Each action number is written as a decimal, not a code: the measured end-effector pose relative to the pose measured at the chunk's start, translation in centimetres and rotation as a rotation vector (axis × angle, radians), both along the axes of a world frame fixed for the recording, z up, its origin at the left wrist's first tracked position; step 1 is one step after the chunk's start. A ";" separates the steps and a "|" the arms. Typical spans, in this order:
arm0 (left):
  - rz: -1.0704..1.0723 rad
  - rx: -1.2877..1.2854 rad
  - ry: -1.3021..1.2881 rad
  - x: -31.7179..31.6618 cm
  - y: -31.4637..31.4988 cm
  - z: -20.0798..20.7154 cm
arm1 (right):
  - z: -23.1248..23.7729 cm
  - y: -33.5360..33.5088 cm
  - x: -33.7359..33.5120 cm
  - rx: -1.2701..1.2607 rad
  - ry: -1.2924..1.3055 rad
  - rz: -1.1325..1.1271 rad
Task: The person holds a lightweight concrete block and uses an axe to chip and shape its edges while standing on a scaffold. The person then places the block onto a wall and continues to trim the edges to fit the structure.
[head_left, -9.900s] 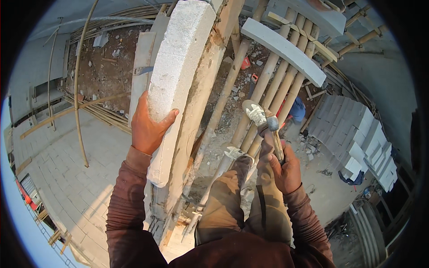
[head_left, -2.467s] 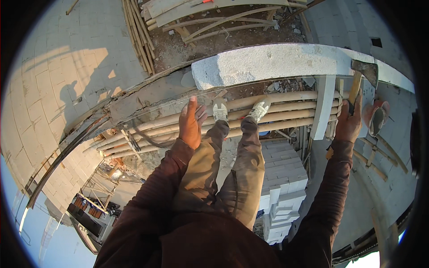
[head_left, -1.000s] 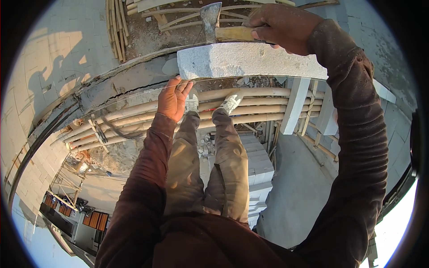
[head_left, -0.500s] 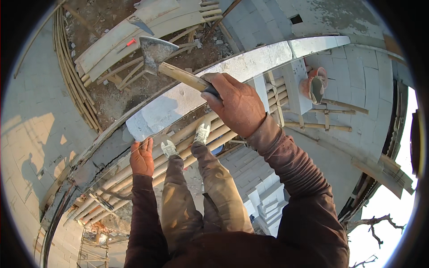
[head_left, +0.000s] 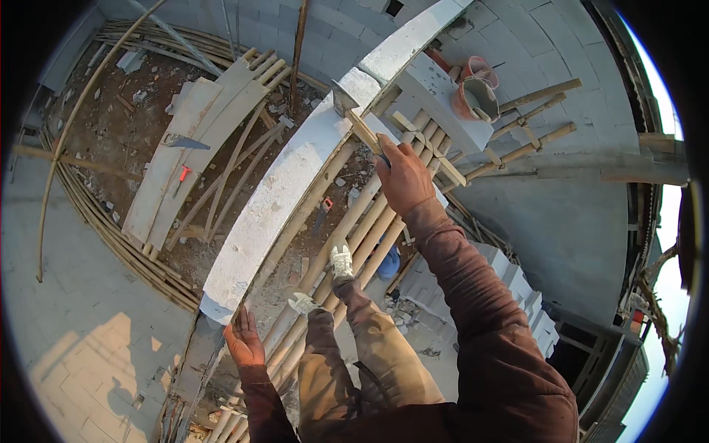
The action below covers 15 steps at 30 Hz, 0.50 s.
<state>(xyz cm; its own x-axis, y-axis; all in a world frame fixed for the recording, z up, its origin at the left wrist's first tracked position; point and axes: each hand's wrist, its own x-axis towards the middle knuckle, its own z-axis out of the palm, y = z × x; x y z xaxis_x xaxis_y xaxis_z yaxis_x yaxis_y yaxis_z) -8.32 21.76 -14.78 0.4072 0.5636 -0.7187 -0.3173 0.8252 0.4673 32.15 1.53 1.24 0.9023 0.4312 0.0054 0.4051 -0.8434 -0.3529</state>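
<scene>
Here, your right hand (head_left: 405,177) is clenched round the wooden handle of a mason's hammer (head_left: 353,118), whose dark metal head rests against the top of the long pale grey concrete block (head_left: 284,196). The block already lies in line with the curved course of grey blocks (head_left: 413,37) beyond it, so the laying looks largely done; by my judgement what is left is tapping it true. Your left hand (head_left: 244,341) is released, fingers (head_left: 240,319) spread and holding nothing, just below the block's near end, touching or almost touching its lower corner. Your white shoes (head_left: 341,260) stand on the bamboo pole scaffold (head_left: 347,229) beside the block.
</scene>
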 end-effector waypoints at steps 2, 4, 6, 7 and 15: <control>-0.040 0.036 0.013 -0.8 0.8 0.1 | 0.5 0.6 0.1 -0.002 0.041 -0.021; -0.038 -0.022 0.011 -1.1 0.8 0.7 | 1.5 1.3 0.4 -0.026 0.111 -0.017; -0.037 -0.088 0.006 -1.3 -0.1 2.2 | 1.5 0.9 0.5 -0.007 0.127 -0.032; -0.197 -0.179 0.007 -0.9 -1.4 3.7 | 1.5 0.5 0.8 -0.013 0.138 -0.025; -0.918 1.215 0.272 22.2 0.0 17.1 | 0.3 -1.4 1.4 0.136 0.213 -0.002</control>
